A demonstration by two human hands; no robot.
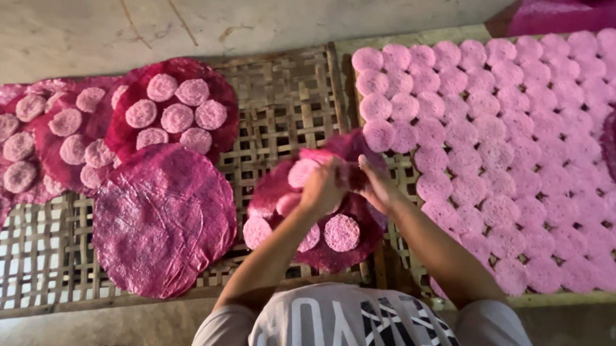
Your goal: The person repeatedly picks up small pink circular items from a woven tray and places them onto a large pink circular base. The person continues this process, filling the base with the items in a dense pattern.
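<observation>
left hand (323,186): fingers curled in, pinching the edge of a small pale pink disc (301,171) lifted off the sheet below. right hand (375,185): close beside the left, nearly touching, fingers bent on the dark pink round sheet (349,254) at its upper edge; how tight that hold is cannot be told.

dark pink round sheet: lies on the woven bamboo rack (283,103), right under both hands, bearing a few more pale discs, one (341,232) near its lower middle.

to the person's left, on the same rack: a bare dark pink sheet (164,218), wrinkled, flat; behind it another sheet (208,82) with seven pale discs in a ring; further left, overlapping sheets (47,130) with discs, running out of view.

to the person's right: a second rack covered by close rows of pale pink discs (503,147), touching one another.

behind: pale concrete floor (86,18).
</observation>
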